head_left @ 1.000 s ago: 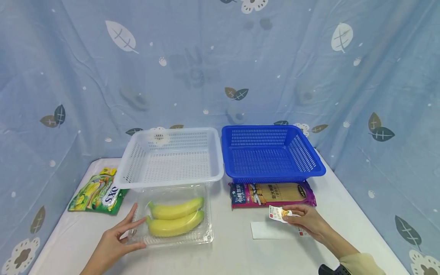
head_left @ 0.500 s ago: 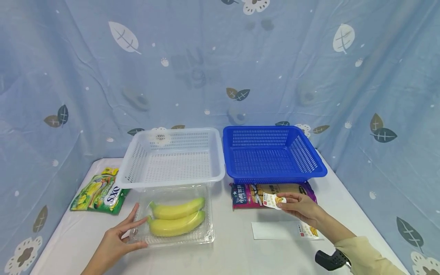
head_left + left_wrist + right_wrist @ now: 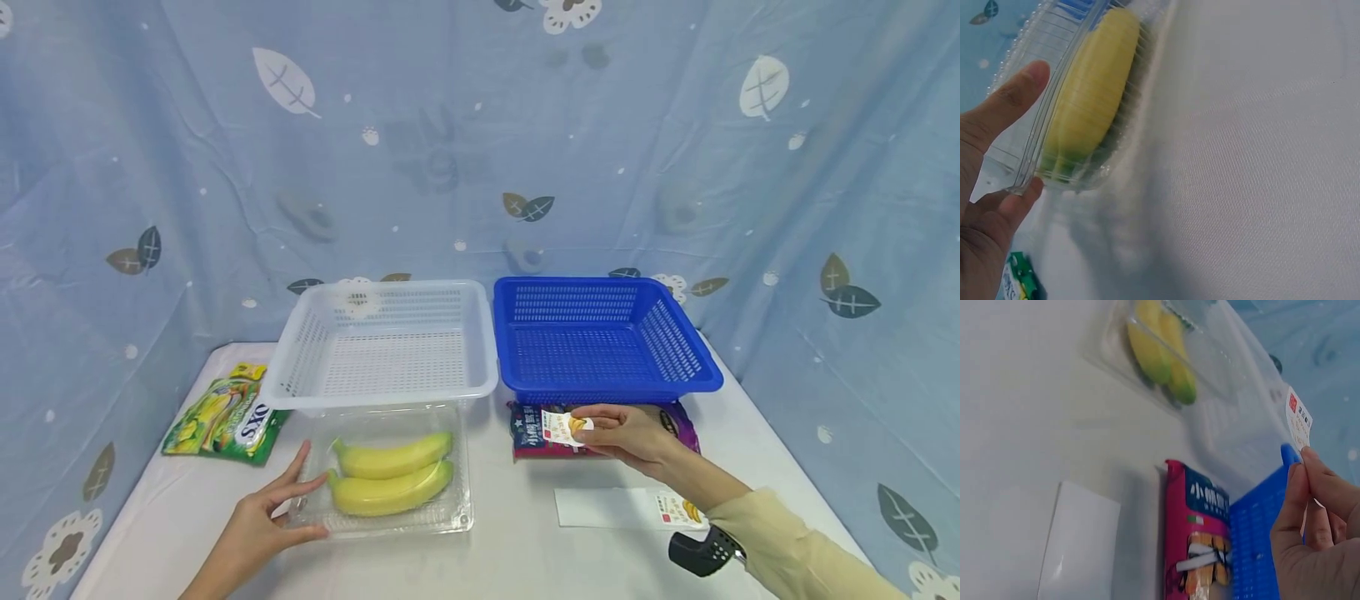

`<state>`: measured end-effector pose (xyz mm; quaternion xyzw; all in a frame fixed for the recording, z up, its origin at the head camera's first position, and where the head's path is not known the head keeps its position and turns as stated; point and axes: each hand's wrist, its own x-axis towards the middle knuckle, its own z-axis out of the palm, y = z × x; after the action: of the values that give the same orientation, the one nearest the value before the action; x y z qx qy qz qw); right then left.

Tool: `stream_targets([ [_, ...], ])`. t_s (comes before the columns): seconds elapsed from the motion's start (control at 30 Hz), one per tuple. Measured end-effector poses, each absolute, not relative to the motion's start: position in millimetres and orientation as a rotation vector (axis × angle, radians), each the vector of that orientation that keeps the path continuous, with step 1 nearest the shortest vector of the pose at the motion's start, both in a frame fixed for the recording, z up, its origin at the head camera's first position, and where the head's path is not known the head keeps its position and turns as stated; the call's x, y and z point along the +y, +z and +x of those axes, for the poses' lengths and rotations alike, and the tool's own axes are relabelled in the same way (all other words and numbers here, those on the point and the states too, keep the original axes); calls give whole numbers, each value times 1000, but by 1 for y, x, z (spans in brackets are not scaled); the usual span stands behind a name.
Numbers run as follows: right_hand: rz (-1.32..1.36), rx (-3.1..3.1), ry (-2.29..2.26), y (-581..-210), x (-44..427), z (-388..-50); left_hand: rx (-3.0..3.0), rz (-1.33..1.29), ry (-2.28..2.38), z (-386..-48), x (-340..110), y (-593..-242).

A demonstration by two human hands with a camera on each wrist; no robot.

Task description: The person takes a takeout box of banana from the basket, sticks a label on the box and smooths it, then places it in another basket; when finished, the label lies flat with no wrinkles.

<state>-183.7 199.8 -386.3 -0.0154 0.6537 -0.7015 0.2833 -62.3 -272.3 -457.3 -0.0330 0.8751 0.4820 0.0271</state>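
Observation:
My left hand [image 3: 258, 517] holds the left end of a clear plastic box [image 3: 463, 500] with two bananas [image 3: 393, 492] inside. In the left wrist view, digits of that hand [image 3: 997, 119] touch the box [image 3: 1032, 134] on its lid and at its corner. Between thumb and fingers, my right hand [image 3: 630, 437] pinches a small white sticker [image 3: 558, 427] with a banana picture and lettering. It hovers over a purple pasta packet [image 3: 682, 425]. The right wrist view shows the sticker [image 3: 1298, 422] upright at the fingertips. A white backing strip [image 3: 603, 507] bearing another banana sticker [image 3: 681, 510] lies below that hand.
Behind the box stands a white basket [image 3: 480, 387]; a blue basket [image 3: 611, 396] sits right of it, behind the pasta packet. A green and yellow packet [image 3: 225, 421] lies at the left. Patterned blue cloth [image 3: 450, 167] hangs around the table [image 3: 510, 550].
My right hand has carried the sticker leftward and slightly up, uncovering the other sticker on the strip. The left hand stays on the box. The head view has shifted slightly.

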Motion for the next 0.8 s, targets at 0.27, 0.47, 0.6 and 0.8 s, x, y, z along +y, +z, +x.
stream_targets([
  [0.27,-17,1820,-1791,-383,173,-186,2716,-83,1498,-62,-272,-457],
  [0.47,-75,1791,-1775,-383,153,-189,2695,-94,1511,-61,-272,-456],
  [0.6,-123,1733,-1793,-382,139,-191,2692,-104,1506,-61,-271,-455],
  [0.8,-163,1743,-1774,-382,112,-195,2710,-106,1486,-62,-271,-453],
])
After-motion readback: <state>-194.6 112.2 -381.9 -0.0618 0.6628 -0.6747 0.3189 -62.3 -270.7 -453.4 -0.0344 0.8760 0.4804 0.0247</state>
